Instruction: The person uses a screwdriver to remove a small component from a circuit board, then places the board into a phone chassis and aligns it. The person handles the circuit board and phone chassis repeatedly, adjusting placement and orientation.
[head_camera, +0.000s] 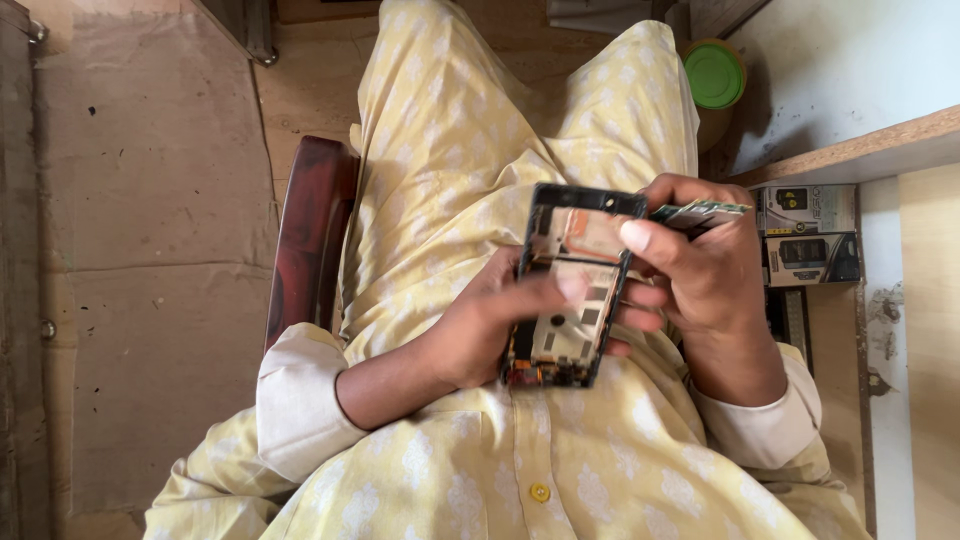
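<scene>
The left hand (490, 325) is curled around the lower half of an opened phone frame (570, 285), its thumb laid across the exposed inside and the other fingers wrapped behind, out of sight. The frame is a black-edged shell with its back removed — copper-coloured shielding and small dark parts show within — and it sits upright over the person's lap, above the pale yellow patterned garment (470, 170). The right hand (705, 265) grips the frame's right edge, thumb pressed onto the upper inside, while its fingers also pinch a small green circuit board (700, 211) that sticks out to the right just past the frame's top corner. How that board is held between the fingers is hard to make out, since the knuckles cover most of it. The bottom end of the frame is a blur of orange and dark bits. A dark red chair arm (312, 225) shows at the left; small boxes (808, 235) sit under a wooden shelf edge at the right, and a green lid (714, 74) lies on the floor beyond.
</scene>
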